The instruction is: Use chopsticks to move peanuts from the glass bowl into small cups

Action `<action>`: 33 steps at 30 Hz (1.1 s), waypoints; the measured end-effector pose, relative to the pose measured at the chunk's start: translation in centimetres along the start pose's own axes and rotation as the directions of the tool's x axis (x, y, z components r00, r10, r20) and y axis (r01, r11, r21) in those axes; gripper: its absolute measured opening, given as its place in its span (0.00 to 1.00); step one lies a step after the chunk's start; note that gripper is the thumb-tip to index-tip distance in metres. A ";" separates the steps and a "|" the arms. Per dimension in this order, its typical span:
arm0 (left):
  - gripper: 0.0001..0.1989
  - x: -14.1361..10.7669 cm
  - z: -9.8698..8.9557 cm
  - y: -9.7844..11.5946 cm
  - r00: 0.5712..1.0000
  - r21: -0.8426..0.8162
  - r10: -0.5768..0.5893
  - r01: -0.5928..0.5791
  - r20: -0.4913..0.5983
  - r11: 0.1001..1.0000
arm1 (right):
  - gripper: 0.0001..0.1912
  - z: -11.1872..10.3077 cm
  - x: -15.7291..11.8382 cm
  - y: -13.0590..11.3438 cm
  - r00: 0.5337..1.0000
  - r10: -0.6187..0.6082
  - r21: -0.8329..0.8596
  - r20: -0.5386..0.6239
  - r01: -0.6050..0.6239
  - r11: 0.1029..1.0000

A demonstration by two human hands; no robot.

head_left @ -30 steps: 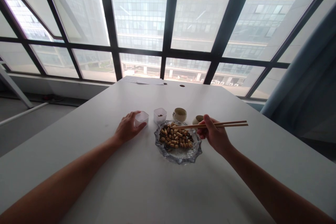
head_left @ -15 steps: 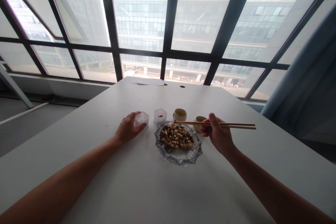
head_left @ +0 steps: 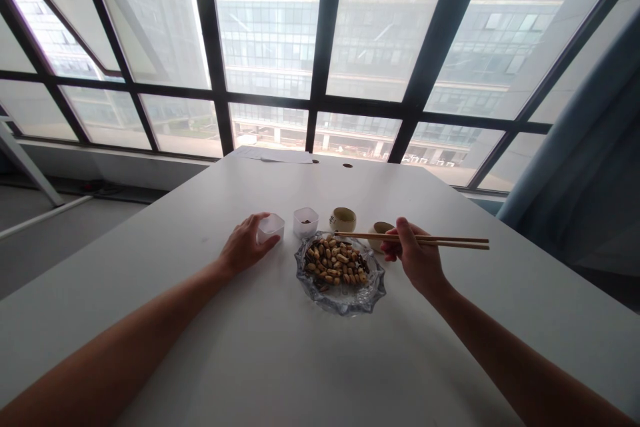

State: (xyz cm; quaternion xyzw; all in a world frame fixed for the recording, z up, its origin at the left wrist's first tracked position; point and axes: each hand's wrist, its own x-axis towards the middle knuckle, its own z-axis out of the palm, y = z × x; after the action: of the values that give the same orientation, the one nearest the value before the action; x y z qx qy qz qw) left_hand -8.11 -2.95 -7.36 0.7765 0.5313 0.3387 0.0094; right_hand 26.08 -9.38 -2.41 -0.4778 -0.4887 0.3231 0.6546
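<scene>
The glass dish sits on the counter, holding peanuts mixed with darker bits. Over its far edge reach the tips of the chopsticks, gripped in the right hand at the dish's right. Left of the dish, the left hand curls around a translucent cup. Beyond the dish stand a second plastic cup and a patterned bowl; a plainer bowl is just right of it.

A slack pinch could drop anything at the tips; a low sweep could knock the plainer bowl. Whether the dark speck there is held is unclear; the right hand and chopsticks partly hide that bowl.
</scene>
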 end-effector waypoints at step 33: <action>0.31 -0.3 0.4 -0.2 0.988 -0.095 0.119 -0.129 -0.100 0.987 | 0.23 12.0 -0.2 -2.8 0.697 -0.383 -0.166 0.607 0.582 0.796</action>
State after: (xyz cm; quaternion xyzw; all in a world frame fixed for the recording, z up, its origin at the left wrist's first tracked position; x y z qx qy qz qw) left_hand -8.17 -3.01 -7.88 0.7897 0.4638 0.4015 0.0027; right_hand 14.52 -6.76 1.00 -0.3250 -0.8116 0.1675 0.4557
